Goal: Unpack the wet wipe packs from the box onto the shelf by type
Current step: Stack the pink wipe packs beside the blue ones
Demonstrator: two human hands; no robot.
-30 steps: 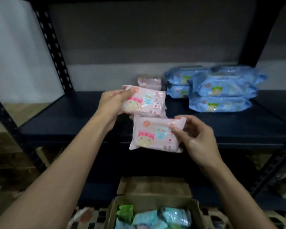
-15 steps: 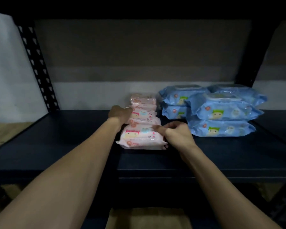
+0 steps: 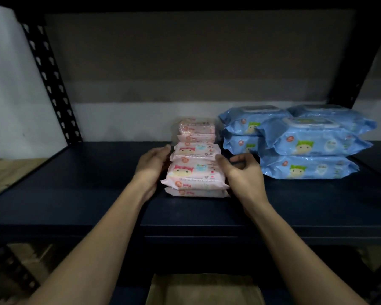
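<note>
Several pink wet wipe packs (image 3: 194, 175) lie stacked in a short row running front to back on the dark shelf (image 3: 75, 186). My left hand (image 3: 154, 165) rests flat against the left side of the pink stacks, fingertips at the middle pack. My right hand (image 3: 240, 172) sits at the right side of the front stack. Its thumb touches the pack's edge, and its fingers are loosely curled around nothing. To the right stand stacks of larger blue wipe packs (image 3: 306, 146). Only a flap of the cardboard box (image 3: 202, 289) shows at the bottom edge.
A perforated black upright (image 3: 51, 80) stands at the shelf's back left and another upright (image 3: 361, 62) at the back right. The shelf above hangs low overhead. Bare shelf surface lies left of the pink packs and along the front edge.
One second ago each hand held a pink pack in the air; both packs now lie on the shelf's pink stacks. The right hand has slid off the front pack to its right side.
</note>
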